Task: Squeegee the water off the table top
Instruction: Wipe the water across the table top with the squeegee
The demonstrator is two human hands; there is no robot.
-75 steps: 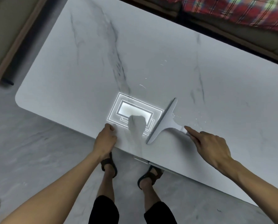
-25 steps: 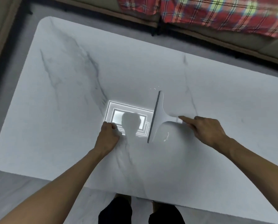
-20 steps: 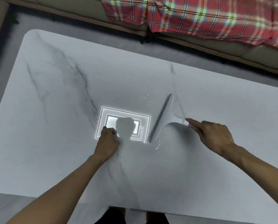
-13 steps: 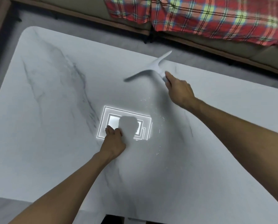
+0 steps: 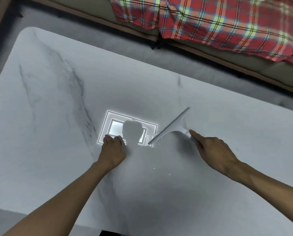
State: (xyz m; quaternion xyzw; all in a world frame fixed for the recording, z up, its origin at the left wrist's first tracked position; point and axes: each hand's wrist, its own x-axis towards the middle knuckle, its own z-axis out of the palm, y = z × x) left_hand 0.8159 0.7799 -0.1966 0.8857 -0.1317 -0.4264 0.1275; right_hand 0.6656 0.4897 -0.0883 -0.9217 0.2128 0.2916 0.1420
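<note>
The squeegee (image 5: pixel 173 127) lies with its blade edge on the white marble tabletop (image 5: pixel 57 103), slanting from the near left up to the far right, just right of the bright rectangular reflection of a ceiling light (image 5: pixel 118 127). A few small water droplets (image 5: pixel 156 165) glint on the surface nearer than the blade, and a thin wet streak shows at its lower tip.

The right hand (image 5: pixel 213 150) has its grip clenched around the squeegee's short handle, index finger stretched forward along it toward the head, so the blade sits ahead and to the left of the hand. The left hand (image 5: pixel 112 150) rests knuckles-up on the tabletop at the near left corner of the reflection, fingers curled under and grasping nothing that can be seen; it looks to be bracing the body.

This appears to be the start of a fresh stroke in the middle of the job: blade planted beyond the remaining drops. The next move probably calls for steady downward pressure and a pull toward the near edge, sweeping over the droplets and carrying them off the tabletop. The plaid blanket (image 5: pixel 219 23) on the sofa beyond stays well clear.
</note>
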